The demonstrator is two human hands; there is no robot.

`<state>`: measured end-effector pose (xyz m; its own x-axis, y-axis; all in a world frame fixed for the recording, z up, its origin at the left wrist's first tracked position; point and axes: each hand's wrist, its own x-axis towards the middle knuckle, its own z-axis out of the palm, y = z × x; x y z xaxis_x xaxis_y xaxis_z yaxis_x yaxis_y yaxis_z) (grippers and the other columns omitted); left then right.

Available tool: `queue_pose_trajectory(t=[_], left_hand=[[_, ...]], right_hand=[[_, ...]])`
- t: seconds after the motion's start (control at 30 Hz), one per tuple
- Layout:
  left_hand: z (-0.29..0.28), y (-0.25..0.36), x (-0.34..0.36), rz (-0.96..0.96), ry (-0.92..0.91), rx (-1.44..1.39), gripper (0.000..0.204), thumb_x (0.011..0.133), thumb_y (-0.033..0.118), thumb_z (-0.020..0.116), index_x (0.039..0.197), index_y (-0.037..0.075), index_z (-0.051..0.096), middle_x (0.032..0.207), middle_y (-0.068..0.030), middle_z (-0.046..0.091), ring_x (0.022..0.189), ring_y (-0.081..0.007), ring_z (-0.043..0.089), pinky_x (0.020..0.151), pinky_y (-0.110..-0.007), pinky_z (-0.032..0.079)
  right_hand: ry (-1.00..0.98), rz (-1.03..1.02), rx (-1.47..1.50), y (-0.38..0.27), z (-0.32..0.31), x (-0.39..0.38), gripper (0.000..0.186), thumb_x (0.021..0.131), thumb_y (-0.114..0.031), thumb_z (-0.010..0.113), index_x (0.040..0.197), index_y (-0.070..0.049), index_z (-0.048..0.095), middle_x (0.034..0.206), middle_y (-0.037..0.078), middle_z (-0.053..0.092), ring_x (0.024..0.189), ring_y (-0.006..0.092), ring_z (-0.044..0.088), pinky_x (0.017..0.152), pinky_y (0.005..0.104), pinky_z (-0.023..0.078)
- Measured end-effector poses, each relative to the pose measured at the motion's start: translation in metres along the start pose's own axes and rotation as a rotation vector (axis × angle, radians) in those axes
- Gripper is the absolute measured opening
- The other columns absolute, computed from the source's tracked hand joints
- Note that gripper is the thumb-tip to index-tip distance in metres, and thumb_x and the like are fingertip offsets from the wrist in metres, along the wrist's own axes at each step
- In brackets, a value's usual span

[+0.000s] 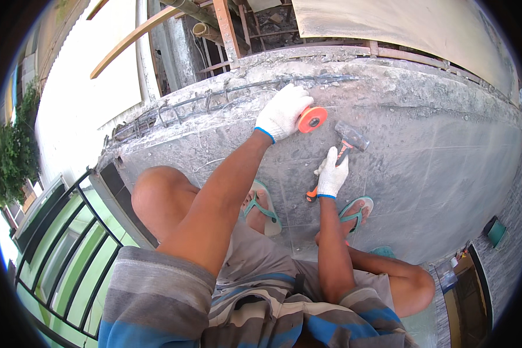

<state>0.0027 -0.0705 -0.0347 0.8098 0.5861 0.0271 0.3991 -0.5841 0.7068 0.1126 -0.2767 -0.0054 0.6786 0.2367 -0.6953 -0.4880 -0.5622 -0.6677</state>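
Gloved in white with blue cuff trim, my left hand (pixel 281 113) grips a tool at the rough broken edge of the grey concrete (pixel 400 87); its round orange guard (pixel 321 115) shows beside the thumb, while the rest is mostly hidden. Below and to the right, my right hand (pixel 333 173) holds a sledgehammer (pixel 358 141) by its orange-and-black handle, the metal head up near that guard. Exposed rebar and thin wire (pixel 174 113) run along the broken edge near my left hand.
My sandalled feet (pixel 354 211) are on the dusty slab. A black railing (pixel 87 203) borders the left. Beyond the broken edge are wooden posts (pixel 226 32), bamboo and a beige panel (pixel 388 17). A green bucket (pixel 495 231) stands at the right.
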Motion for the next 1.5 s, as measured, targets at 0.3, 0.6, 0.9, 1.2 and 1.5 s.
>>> queue_pose_trajectory(t=[0.3,0.6,0.9,1.2,1.5], left_hand=[[0.0,0.005,0.004,-0.019,0.003,-0.018,0.038,0.077,0.009,0.077,0.114,0.007,0.065,0.118,-0.0132,0.065,0.115,-0.0368,0.06,0.102,-0.045,0.05],[0.003,-0.001,-0.001,-0.06,-0.009,-0.039,0.045,0.079,0.011,0.078,0.122,0.008,0.065,0.128,-0.015,0.065,0.128,-0.0376,0.058,0.114,-0.048,0.045],[0.015,-0.009,-0.016,-0.107,0.102,-0.047,0.053,0.082,0.018,0.079,0.131,0.009,0.063,0.134,-0.015,0.064,0.129,-0.0374,0.058,0.114,-0.047,0.045],[0.005,-0.003,-0.007,-0.05,0.045,-0.042,0.044,0.082,0.012,0.076,0.124,0.007,0.066,0.124,-0.0148,0.066,0.118,-0.0361,0.061,0.105,-0.046,0.051],[0.011,-0.006,-0.007,0.008,0.116,-0.015,0.042,0.082,0.012,0.076,0.123,0.006,0.065,0.119,-0.015,0.067,0.114,-0.0362,0.062,0.103,-0.045,0.052]], right_hand=[[0.004,0.073,0.017,-0.005,-0.002,0.004,0.027,0.105,-0.031,0.071,0.101,-0.008,0.057,0.063,0.0,0.052,0.047,0.0096,0.049,0.043,0.0299,0.045],[-0.019,0.016,-0.077,-0.007,-0.001,0.006,0.028,0.105,-0.033,0.07,0.099,-0.009,0.058,0.063,-0.001,0.052,0.047,0.0097,0.05,0.043,0.0306,0.048],[-0.085,0.016,-0.006,0.003,-0.007,0.009,0.027,0.106,-0.029,0.069,0.109,-0.005,0.058,0.064,0.001,0.053,0.048,0.0106,0.051,0.043,0.0306,0.048],[-0.085,0.021,-0.007,0.002,-0.005,0.008,0.028,0.107,-0.03,0.067,0.112,-0.005,0.056,0.065,0.001,0.053,0.048,0.0114,0.052,0.044,0.0318,0.05],[-0.086,-0.026,-0.035,0.003,-0.003,0.007,0.03,0.106,-0.028,0.068,0.119,-0.003,0.057,0.067,0.002,0.055,0.05,0.0111,0.053,0.046,0.0315,0.051]])
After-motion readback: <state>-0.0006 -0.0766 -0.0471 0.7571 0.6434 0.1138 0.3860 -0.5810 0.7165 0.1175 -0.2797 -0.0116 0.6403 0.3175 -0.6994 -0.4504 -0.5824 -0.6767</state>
